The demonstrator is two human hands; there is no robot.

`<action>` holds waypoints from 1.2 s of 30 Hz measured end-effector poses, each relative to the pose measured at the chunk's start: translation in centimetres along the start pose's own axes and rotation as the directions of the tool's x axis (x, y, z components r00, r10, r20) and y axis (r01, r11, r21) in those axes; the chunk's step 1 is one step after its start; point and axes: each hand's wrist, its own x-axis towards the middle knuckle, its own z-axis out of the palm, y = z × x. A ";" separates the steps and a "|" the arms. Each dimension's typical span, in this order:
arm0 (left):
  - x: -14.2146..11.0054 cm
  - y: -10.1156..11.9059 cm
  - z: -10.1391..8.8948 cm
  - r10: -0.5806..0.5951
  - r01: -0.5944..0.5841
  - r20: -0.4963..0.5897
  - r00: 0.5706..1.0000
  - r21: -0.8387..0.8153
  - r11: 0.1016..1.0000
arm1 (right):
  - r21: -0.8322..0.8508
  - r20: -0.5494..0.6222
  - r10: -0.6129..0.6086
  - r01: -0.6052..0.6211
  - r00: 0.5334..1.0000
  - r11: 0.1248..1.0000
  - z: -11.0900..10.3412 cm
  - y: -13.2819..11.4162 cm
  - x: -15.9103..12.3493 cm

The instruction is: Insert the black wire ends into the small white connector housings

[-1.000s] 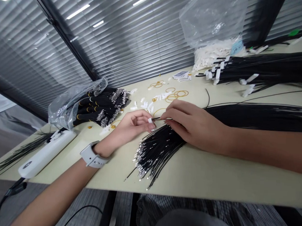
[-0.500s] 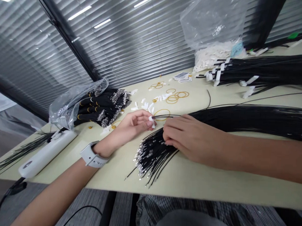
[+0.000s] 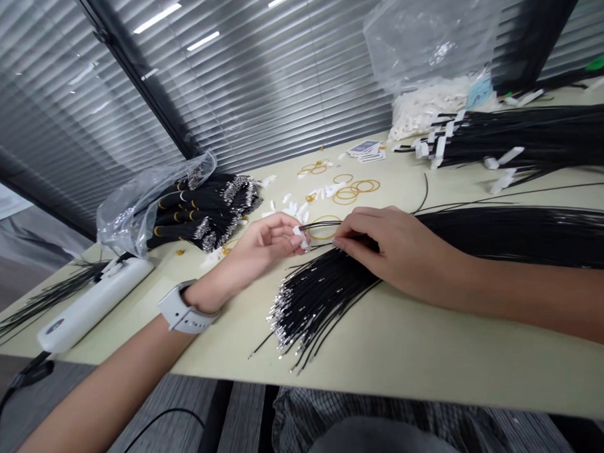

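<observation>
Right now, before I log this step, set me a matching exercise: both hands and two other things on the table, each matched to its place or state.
Things:
1. left hand
2. right hand
3. white power strip
4. yellow rubber bands

Places or states:
A. loose on the table, beyond the hands
B. pinching black wires
C. lying along the table's near left edge
D. holding a small white connector

Pairs: 1-D, 2-B, 3-C, 4-A

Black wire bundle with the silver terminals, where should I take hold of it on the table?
Best at the narrow gathered part, from above on the right, by the right hand: the wires converge there, while the silver terminals fan out loose.
</observation>
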 end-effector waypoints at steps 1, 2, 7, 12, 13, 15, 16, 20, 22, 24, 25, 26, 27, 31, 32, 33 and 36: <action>0.0 0.0 0.0 0.001 -0.001 0.000 1.000 -0.003 1.000 | 0.005 0.002 0.007 -0.007 1.000 1.000 0.0 0.0 0.0; 0.0 0.0 0.0 0.004 -0.004 0.000 1.000 -0.006 1.000 | 0.003 0.000 0.012 -0.012 1.000 1.000 0.0 0.1 0.0; -0.1 0.1 0.1 0.012 -0.012 0.010 1.000 -0.011 1.000 | -0.039 -0.005 0.007 -0.007 1.000 0.999 0.1 0.1 -0.1; -0.2 0.3 0.1 -0.002 0.002 0.010 1.000 -0.021 1.000 | -0.050 -0.018 -0.020 0.019 1.000 0.999 0.1 0.1 -0.2; -0.2 0.3 0.1 -0.005 0.006 0.008 1.000 -0.019 1.000 | -0.049 -0.017 -0.023 0.023 1.000 0.999 0.1 0.0 -0.2; -0.1 0.2 0.1 -0.005 0.005 0.011 1.000 -0.014 1.000 | -0.042 -0.017 -0.036 0.035 0.999 0.999 0.1 -0.1 -0.1; -0.1 0.2 0.0 -0.001 0.001 0.012 1.000 -0.013 1.000 | -0.039 -0.014 -0.040 0.040 0.999 0.998 0.2 -0.1 -0.1; -0.1 0.1 -0.1 0.008 -0.008 0.020 1.000 -0.004 1.000 | -0.044 -0.001 -0.054 0.054 0.999 0.998 0.1 -0.2 -0.3; -0.2 0.0 -0.1 0.010 -0.010 0.021 1.000 0.006 1.000 | -0.048 -0.001 -0.061 0.061 0.998 0.997 0.0 -0.2 -0.4; -0.2 0.0 -0.1 0.007 -0.008 0.017 1.000 0.017 1.000 | -0.052 -0.007 -0.066 0.065 0.998 0.996 0.0 -0.2 -0.4; -0.3 0.0 -0.1 -0.001 0.001 0.014 1.000 0.022 1.000 | -0.055 -0.008 -0.066 0.066 0.998 0.996 0.1 -0.2 -0.4; -0.3 0.0 -0.1 -0.016 0.016 0.014 1.000 0.031 0.999 | -0.057 -0.008 -0.066 0.066 0.998 0.996 0.1 -0.2 -0.4; -0.3 -0.1 0.0 -0.034 0.033 0.014 0.999 0.041 0.999 | -0.058 -0.005 -0.065 0.065 0.998 0.996 0.1 -0.2 -0.3; -0.1 -0.3 0.1 -0.064 0.064 0.009 0.998 0.054 0.997 | -0.036 0.015 -0.058 0.058 0.998 0.998 0.1 -0.3 -0.3; -0.1 -0.3 0.1 -0.061 0.060 0.004 0.998 0.048 0.997 | -0.029 0.016 -0.056 0.056 0.998 0.998 0.1 -0.3 -0.3; -0.1 -0.3 0.0 -0.059 0.059 0.001 0.998 0.039 0.998 | -0.024 0.015 -0.055 0.056 0.998 0.998 0.1 -0.3 -0.3; -0.1 -0.3 0.0 -0.071 0.071 -0.005 0.997 0.016 0.997 | -0.013 -0.001 -0.071 0.071 0.997 0.997 0.0 -0.4 -0.4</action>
